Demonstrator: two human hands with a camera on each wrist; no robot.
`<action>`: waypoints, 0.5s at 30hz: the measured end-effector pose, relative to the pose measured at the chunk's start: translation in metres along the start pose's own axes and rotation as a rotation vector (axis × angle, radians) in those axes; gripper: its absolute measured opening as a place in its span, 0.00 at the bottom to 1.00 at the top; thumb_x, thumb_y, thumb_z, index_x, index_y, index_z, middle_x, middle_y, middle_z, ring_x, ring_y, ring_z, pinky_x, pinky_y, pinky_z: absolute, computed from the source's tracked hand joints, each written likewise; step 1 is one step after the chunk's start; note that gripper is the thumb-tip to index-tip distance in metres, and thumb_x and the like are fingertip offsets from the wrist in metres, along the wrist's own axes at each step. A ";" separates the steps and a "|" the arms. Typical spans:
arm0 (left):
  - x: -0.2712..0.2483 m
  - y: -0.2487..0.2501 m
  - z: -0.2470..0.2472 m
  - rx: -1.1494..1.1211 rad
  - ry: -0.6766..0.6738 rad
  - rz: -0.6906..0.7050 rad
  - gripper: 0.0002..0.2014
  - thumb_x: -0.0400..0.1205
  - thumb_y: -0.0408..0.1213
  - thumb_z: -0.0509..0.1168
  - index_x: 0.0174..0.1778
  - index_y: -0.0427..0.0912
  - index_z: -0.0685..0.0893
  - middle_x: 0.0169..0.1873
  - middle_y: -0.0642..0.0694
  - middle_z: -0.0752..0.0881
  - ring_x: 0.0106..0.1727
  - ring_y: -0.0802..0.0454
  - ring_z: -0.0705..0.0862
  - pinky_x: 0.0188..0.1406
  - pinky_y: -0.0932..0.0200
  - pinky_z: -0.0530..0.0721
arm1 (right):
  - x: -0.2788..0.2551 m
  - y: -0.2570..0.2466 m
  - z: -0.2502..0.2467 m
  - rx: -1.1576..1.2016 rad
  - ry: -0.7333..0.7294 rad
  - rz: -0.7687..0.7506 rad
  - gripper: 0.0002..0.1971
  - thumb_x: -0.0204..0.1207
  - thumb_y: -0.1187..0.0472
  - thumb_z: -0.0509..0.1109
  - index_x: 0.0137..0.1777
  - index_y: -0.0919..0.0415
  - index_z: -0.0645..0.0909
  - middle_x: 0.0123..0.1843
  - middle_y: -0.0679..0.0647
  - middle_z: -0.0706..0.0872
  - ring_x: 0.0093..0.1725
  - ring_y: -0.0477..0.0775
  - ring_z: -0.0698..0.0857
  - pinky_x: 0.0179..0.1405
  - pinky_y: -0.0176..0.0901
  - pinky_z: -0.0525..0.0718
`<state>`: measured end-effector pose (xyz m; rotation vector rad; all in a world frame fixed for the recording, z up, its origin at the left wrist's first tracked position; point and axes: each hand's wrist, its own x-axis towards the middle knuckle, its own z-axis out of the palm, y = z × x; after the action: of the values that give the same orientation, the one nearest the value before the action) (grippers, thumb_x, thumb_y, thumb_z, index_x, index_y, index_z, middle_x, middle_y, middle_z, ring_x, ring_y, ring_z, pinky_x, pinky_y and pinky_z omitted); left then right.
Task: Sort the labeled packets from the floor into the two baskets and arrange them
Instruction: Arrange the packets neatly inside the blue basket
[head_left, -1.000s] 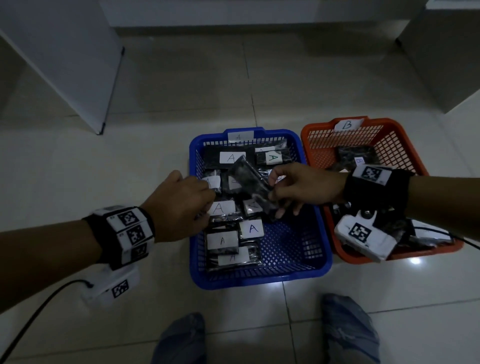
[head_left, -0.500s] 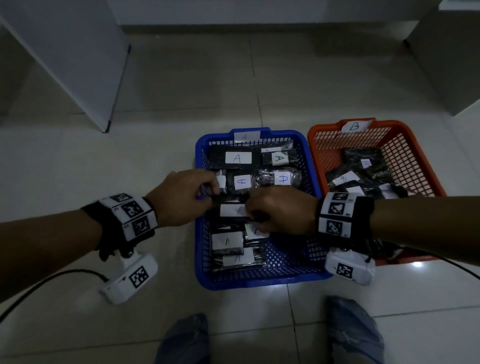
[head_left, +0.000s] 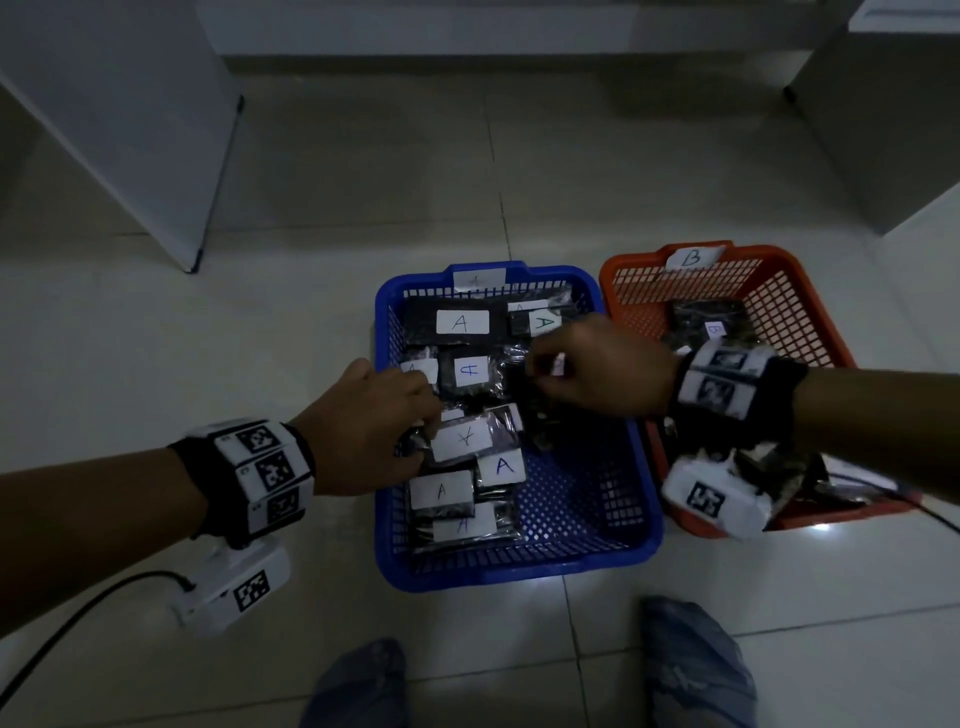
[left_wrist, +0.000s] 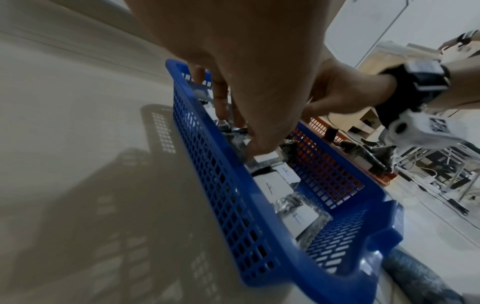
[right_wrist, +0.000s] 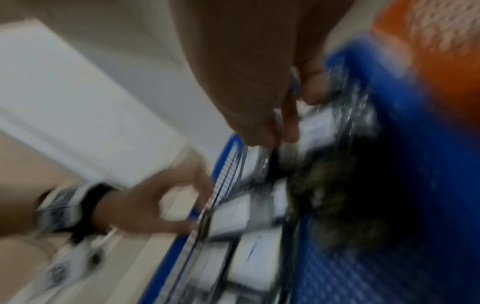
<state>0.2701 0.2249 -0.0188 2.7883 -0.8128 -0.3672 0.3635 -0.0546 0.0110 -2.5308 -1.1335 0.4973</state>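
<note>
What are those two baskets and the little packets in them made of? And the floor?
Blue basket and orange basket: likely moulded plastic, with a uniform colour, lattice walls and a slight sheen. Packets: seemingly clear crinkly plastic film over dark contents, since they glint; their white labels look like matte paper with handwritten letters. Floor: probably glazed tile, pale and glossy with grout lines.

Right wrist view smeared by blur, orange basket (head_left: 810, 322) front hidden behind right hand (head_left: 597, 369) wrist.
</note>
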 end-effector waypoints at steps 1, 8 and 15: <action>0.001 -0.001 0.000 -0.004 0.016 0.005 0.09 0.75 0.47 0.70 0.50 0.58 0.80 0.49 0.60 0.79 0.53 0.56 0.79 0.49 0.56 0.63 | -0.003 0.010 -0.015 -0.085 -0.013 0.057 0.07 0.81 0.57 0.73 0.57 0.53 0.88 0.52 0.46 0.91 0.41 0.39 0.84 0.41 0.32 0.81; 0.011 0.004 -0.004 0.080 -0.066 0.123 0.19 0.77 0.59 0.68 0.62 0.60 0.79 0.57 0.61 0.79 0.57 0.56 0.77 0.55 0.54 0.69 | -0.030 0.029 -0.013 -0.504 -0.300 -0.073 0.18 0.74 0.43 0.74 0.63 0.43 0.85 0.61 0.44 0.88 0.62 0.49 0.84 0.59 0.51 0.77; 0.011 -0.001 0.006 0.135 -0.076 0.124 0.21 0.73 0.56 0.73 0.60 0.59 0.80 0.55 0.58 0.82 0.55 0.54 0.80 0.52 0.55 0.67 | -0.011 0.017 0.020 -0.661 -0.242 0.010 0.19 0.79 0.39 0.68 0.59 0.51 0.84 0.55 0.49 0.89 0.54 0.54 0.87 0.61 0.52 0.71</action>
<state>0.2777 0.2189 -0.0265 2.8434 -1.0595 -0.4136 0.3591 -0.0702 -0.0118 -3.0919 -1.5853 0.5034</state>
